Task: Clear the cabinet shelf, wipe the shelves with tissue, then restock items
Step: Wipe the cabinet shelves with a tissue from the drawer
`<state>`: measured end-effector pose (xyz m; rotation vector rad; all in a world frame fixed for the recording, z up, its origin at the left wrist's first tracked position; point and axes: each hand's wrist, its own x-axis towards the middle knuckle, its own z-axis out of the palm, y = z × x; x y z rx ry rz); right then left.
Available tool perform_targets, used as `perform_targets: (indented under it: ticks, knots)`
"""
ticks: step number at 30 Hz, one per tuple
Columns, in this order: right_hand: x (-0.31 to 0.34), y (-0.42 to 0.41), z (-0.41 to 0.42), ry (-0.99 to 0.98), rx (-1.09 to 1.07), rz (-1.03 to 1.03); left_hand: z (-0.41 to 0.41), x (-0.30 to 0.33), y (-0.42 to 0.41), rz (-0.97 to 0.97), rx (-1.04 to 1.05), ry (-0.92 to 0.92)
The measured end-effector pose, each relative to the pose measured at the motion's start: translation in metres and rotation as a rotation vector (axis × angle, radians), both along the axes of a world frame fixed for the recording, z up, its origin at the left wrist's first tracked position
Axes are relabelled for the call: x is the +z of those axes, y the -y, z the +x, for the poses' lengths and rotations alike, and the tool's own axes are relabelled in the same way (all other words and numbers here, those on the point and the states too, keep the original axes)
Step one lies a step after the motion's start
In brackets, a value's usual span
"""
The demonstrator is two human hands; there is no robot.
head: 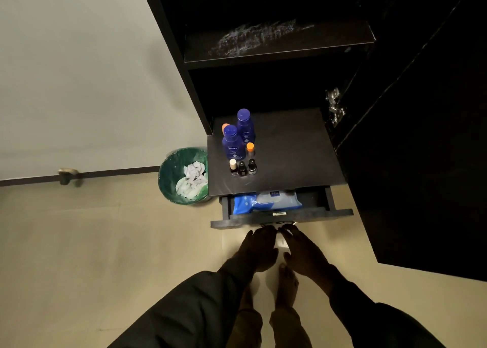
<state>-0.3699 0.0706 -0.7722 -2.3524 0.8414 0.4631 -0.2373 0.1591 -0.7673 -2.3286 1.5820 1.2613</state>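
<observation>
My left hand point(259, 250) and right hand point(303, 253) lay flat, fingers straight, against the front of the open dark wooden drawer point(279, 220) — gripping nothing. Inside it sat the soft blue tissue pack point(266, 201) — light, crinkly, probably best pinched at its middle.

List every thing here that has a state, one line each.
Drawer: pulled partly open, blue wipes pack inside.
Cabinet door: open.
Upper shelf: bare, whitish smears.
Lower shelf: restocked.
Blue Nivea bottles: upright, capped.
Nail polish bottles: upright, capped.
Green bin: holds crumpled tissue.
Left hand: open, at drawer front.
Right hand: open, at drawer front.
</observation>
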Motion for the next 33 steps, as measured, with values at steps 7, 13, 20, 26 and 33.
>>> perform_targets:
  ticks: [7, 13, 20, 26, 33]
  knots:
    - [0.006, -0.026, -0.030, 0.109, -0.194, 0.081, -0.017, 0.008, -0.025, -0.002, 0.089, -0.118]
    - [0.033, -0.013, -0.013, 0.420, -0.495, 0.012, -0.026, 0.013, -0.032, -0.008, 0.162, -0.207]
    - [0.035, 0.018, 0.048, 0.248, -0.333, 0.083, -0.029, 0.022, -0.029, -0.004, 0.175, -0.172]
    - [0.024, 0.021, 0.080, 0.087, -0.160, 0.018, -0.027, 0.026, -0.033, -0.023, 0.220, -0.200]
    - [0.023, 0.019, 0.101, 0.005, -0.061, -0.254, -0.025, 0.028, -0.037, -0.082, 0.286, -0.254]
